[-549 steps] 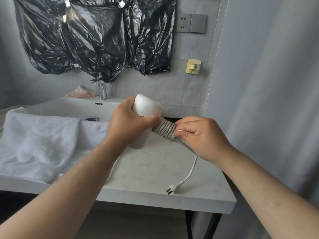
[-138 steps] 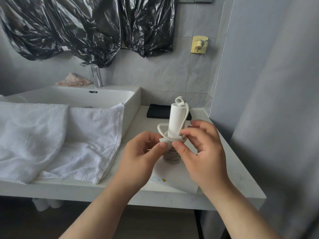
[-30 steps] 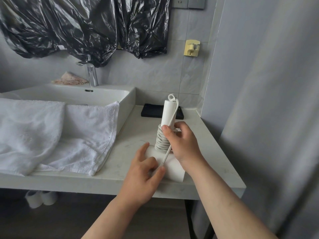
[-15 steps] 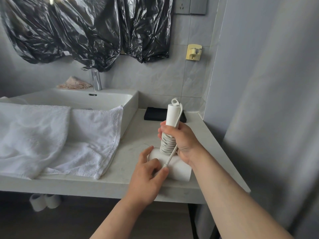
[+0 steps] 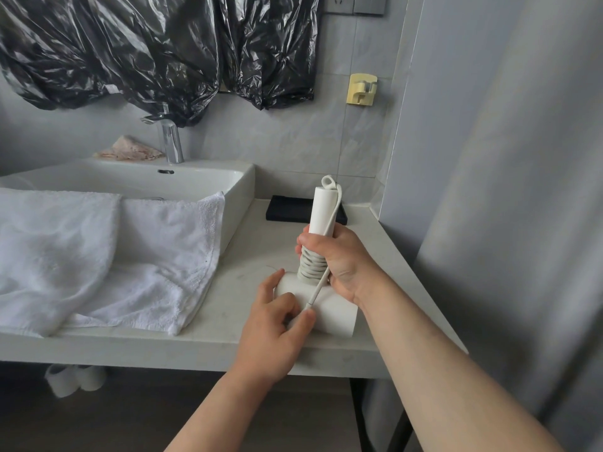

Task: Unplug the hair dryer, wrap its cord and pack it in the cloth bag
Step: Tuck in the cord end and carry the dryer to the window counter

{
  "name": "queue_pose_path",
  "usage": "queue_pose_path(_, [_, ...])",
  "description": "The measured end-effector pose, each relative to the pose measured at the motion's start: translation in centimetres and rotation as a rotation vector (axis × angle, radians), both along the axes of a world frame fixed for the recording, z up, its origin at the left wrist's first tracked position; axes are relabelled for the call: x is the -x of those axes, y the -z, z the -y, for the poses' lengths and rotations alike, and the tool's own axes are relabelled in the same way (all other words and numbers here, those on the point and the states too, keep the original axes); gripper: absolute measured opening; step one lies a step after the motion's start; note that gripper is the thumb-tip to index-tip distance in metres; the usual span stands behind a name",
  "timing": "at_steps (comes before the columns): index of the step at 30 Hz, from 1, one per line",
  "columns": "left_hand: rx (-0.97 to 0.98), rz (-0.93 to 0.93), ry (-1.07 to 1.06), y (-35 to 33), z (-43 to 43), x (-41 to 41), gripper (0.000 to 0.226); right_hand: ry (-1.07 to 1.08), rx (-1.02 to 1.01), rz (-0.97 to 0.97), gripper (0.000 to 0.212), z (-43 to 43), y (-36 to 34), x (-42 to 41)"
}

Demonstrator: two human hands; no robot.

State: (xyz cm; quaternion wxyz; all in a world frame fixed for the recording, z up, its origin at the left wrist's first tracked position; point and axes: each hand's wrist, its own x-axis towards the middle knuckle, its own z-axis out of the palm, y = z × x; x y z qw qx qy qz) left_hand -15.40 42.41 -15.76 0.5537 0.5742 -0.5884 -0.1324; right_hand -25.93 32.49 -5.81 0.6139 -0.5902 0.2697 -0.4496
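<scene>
Head view shows the hair dryer (image 5: 318,298) standing on the tabletop (image 5: 228,301) just to the right of the sink (image 5: 130,177), its barrel lying flat on the stone and its handle pointing up. The cord (image 5: 311,267) is coiled in tight turns around the lower handle, with one strand running up over the handle's top and back down. The right hand (image 5: 339,259) is closed around the handle and the coil, pinning the turns in place. The left hand (image 5: 277,324), nearer the front edge than the sink, has its fingers (image 5: 306,316) pinched narrowly on the free tail of the cord where it comes down across the barrel; whether the plug sits inside that pinch cannot be told. No strand leads away to the wall, so the unplugging looks done and the step in hand appears to be the end of the wrapping: securing the loose tail. The next move probably calls for tucking that end under a turn or against the barrel while the right hand keeps the coil from springing loose. Then comes packing; a dark flat thing (image 5: 287,208) lies against the wall behind the dryer, right of the sink, and may be the cloth bag, though that is uncertain. A white towel (image 5: 98,249) drapes over the sink's front.
</scene>
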Motion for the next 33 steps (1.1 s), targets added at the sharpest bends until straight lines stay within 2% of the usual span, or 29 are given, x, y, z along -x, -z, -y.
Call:
queue_pose_path(4, [-0.003, 0.027, -0.028, -0.1, 0.1, 0.1, 0.038, 0.130, 0.042, -0.028, 0.011, 0.0, 0.2, -0.5])
queue_pose_path(6, [-0.013, 0.018, -0.023, -0.2, 0.0, 0.1, 0.039, 0.071, 0.017, -0.001, 0.013, 0.0, 0.1, -0.3])
queue_pose_path(9, [-0.018, -0.020, -0.011, -0.5, -0.1, 0.0, 0.041, -0.086, -0.125, 0.090, 0.024, -0.2, -0.2, 0.3])
queue_pose_path(13, [-0.030, -0.064, 0.002, -0.8, -0.1, 0.0, 0.047, -0.108, -0.100, 0.055, 0.036, -0.1, -0.2, 0.5])
queue_pose_path(16, [-0.037, -0.057, 0.011, -0.9, -0.2, 0.0, 0.051, -0.074, -0.065, 0.037, 0.029, -0.1, -0.1, 0.4])
queue_pose_path(20, [-0.047, -0.044, -0.010, -0.7, -0.1, 0.2, 0.049, -0.024, -0.049, 0.017, 0.005, -0.4, -0.2, 0.2])
queue_pose_path(25, [-0.048, 0.041, -0.076, -0.5, 0.2, 0.3, 0.040, 0.199, -0.010, -0.072, 0.015, -0.1, -0.2, -0.8])
queue_pose_path(29, [-0.064, 0.082, -0.087, -0.7, 0.2, 0.3, 0.039, 0.302, 0.010, -0.109, 0.012, 0.0, 0.0, -1.0])
queue_pose_path(31, [-0.088, 0.041, -0.076, -1.1, -0.3, 0.5, 0.043, 0.276, -0.020, -0.084, 0.014, -0.3, -0.2, -0.9])
queue_pose_path(33, [-0.109, -0.122, -0.005, -2.1, -1.4, 0.8, 0.048, 0.237, -0.074, -0.042, 0.014, -0.7, -0.5, -0.5])
